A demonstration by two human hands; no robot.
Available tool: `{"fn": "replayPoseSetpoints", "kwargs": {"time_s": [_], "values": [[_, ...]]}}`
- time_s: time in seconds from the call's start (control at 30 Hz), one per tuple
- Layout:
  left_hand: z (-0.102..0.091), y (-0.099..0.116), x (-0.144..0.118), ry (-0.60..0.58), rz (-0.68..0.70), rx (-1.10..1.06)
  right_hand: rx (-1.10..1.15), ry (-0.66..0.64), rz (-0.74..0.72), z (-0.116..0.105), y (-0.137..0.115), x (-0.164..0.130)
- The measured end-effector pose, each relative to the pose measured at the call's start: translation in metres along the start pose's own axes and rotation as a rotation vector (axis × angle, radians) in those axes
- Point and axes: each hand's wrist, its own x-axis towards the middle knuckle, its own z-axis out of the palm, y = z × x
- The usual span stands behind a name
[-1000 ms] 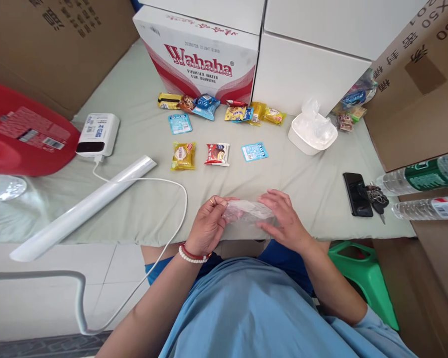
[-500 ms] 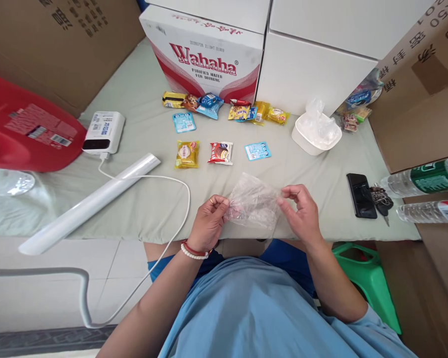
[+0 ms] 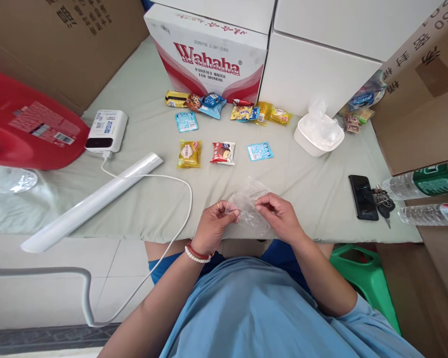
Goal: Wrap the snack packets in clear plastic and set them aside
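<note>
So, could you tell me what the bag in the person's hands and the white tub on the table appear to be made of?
The bag, pinched by the left hand and right hand, looks like thin clear plastic film: the cloth shows through it and it crinkles. The white tub seems to be smooth, opaque rigid plastic, though that is less certain; crumpled clear film sits in it.

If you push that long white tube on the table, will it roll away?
Probably yes. The long white tube looks round and smooth, so a sideways push would likely roll it. One end already sticks out past the table edge, so it might tip off. It looks light.
</note>
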Motion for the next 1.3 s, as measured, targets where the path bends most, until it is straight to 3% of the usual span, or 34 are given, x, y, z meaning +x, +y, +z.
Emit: {"fn": "replayPoseSetpoints", "kwargs": {"time_s": [0.17, 0.43, 0.5, 0.6, 0.7, 0.83, 0.87, 0.93, 1.0, 1.07, 1.1, 1.17, 1.3], "values": [[-0.007, 0.004, 0.005, 0.11, -0.026, -0.06, 0.213, 0.219, 0.193, -0.019, 0.007, -0.011], [-0.017, 0.014, 0.005, 0.236, -0.059, -0.21, 0.374, 0.54, 0.354, -0.046, 0.027, -0.037], [-0.025, 0.018, 0.008, 0.252, -0.039, -0.193, 0.403, 0.556, 0.389, -0.059, 0.027, -0.039], [-0.038, 0.024, 0.017, 0.288, -0.017, -0.146, 0.468, 0.463, 0.471, -0.079, 0.022, -0.037], [-0.041, 0.025, 0.019, 0.419, 0.106, 0.027, 0.463, 0.403, 0.534, -0.089, 0.017, -0.031], [-0.021, 0.021, -0.005, 0.634, 0.522, 0.488, 0.449, 0.402, 0.531, -0.082, 0.01, -0.025], [-0.012, 0.021, -0.014, 0.62, 0.651, 0.579, 0.46, 0.388, 0.527, -0.078, 0.007, -0.023], [0.004, 0.021, -0.028, 0.429, 0.821, 0.698, 0.479, 0.363, 0.517, -0.072, 0.002, -0.022], [0.017, 0.021, -0.032, 0.145, 0.787, 0.767, 0.488, 0.347, 0.501, -0.069, -0.005, -0.021], [0.026, 0.021, -0.026, -0.013, 0.607, 0.764, 0.489, 0.337, 0.478, -0.068, -0.012, -0.021], [0.029, 0.021, -0.02, -0.013, 0.52, 0.746, 0.486, 0.333, 0.465, -0.069, -0.015, -0.022], [0.034, 0.019, -0.009, 0.097, 0.415, 0.711, 0.475, 0.323, 0.442, -0.07, -0.019, -0.023], [0.042, 0.014, 0.007, 0.275, 0.49, 0.759, 0.469, 0.309, 0.403, -0.072, -0.021, -0.028]]}}
